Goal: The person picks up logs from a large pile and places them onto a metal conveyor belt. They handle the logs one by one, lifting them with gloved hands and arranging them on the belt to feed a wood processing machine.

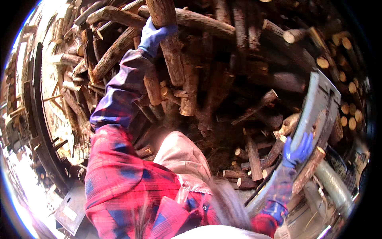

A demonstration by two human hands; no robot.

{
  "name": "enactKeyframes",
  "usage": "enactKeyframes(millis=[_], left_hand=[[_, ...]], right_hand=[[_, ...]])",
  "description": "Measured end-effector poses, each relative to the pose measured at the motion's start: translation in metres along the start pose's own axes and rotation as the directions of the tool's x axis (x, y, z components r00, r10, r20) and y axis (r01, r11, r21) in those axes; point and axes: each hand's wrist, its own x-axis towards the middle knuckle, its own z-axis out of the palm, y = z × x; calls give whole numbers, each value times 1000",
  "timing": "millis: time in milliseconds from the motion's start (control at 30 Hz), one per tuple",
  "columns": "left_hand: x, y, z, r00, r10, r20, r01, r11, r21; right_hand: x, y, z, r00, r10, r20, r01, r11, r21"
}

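Note:
My left hand (154,36), in a blue glove, is closed around a thick bark-covered log (171,47) that stands out of a big heap of logs (223,87) ahead of me. The arm reaches up and forward in a red and blue checked sleeve. My right hand (297,149), also blue-gloved, grips the edge of a grey metal panel (316,105) at the right, low beside the heap. Short cut logs (250,159) lie on the ground between my hands.
Stacked logs with pale cut ends (350,99) fill the far right. A dark curved metal rim (38,119) runs down the left, with bright ground beyond. A grey pipe (334,185) lies at the lower right. My beige trouser leg (181,153) is below.

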Motion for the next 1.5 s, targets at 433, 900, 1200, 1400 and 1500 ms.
enactKeyframes(millis=[433,900,1200,1400,1500], left_hand=[[-247,150,245,809,-68,584,409,779,-475],[-416,104,200,786,-289,547,259,957,135],[-522,-28,-4,748,-662,48,532,641,554],[-460,-98,-20,635,-766,96,646,595,479],[-386,-164,-5,548,-825,139,648,524,553]], right_hand=[[-92,-149,-74,801,102,590,-367,-695,618],[-16,201,-71,750,504,428,-631,740,233],[-122,224,-7,833,424,357,-515,830,216],[-70,59,-43,976,172,132,-192,969,157],[-59,7,-21,988,-43,151,24,992,128]])
